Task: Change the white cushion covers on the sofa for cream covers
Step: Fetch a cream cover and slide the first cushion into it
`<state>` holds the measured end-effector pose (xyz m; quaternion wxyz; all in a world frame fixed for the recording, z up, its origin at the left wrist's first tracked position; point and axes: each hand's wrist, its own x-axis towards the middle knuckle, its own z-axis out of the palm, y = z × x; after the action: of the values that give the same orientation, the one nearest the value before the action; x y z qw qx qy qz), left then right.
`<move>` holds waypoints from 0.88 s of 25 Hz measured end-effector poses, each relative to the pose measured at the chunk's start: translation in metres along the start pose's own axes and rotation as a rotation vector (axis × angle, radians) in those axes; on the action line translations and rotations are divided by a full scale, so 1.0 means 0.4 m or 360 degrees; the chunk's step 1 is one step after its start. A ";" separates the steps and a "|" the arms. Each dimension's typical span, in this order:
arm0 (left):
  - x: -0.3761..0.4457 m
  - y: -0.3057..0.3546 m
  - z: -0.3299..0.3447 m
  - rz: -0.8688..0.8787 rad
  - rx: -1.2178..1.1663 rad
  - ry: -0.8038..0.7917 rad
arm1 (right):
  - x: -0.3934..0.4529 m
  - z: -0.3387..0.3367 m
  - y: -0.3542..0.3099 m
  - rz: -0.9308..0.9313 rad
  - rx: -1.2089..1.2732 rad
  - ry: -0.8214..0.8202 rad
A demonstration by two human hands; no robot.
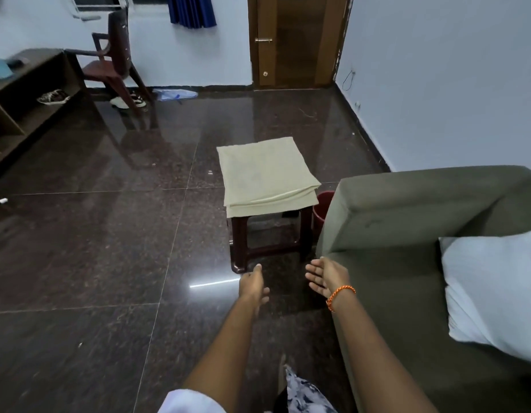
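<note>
A stack of folded cream covers (pixel 265 174) lies on a dark brown plastic stool (pixel 270 236) in the middle of the floor. A cushion in a white cover (pixel 493 290) leans in the corner of the olive-green sofa (pixel 407 210) at the right. Both my arms reach forward over the floor, short of the stool. My left hand (pixel 254 283) hangs with loosely bent fingers and holds nothing. My right hand (pixel 325 275), with an orange band at the wrist, is spread with the palm turned inward, next to the sofa's arm.
A red bucket (pixel 321 213) stands between the stool and the sofa. A brown chair (pixel 115 61), shoes and a low shelf unit (pixel 26 93) are at the far left. A wooden door (pixel 294 40) is at the back. The floor is glossy dark stone.
</note>
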<state>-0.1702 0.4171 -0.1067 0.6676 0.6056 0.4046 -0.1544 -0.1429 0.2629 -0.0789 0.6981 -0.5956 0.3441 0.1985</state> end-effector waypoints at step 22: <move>0.893 0.609 0.085 -0.0548 -0.0058 0.0475 | 0.907 0.360 -0.529 0.0544 0.0320 0.0351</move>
<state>0.2347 0.5399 -0.2017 0.5751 0.5316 0.5989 -0.1674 0.2861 0.3092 -0.1842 0.6684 -0.4741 0.5324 0.2124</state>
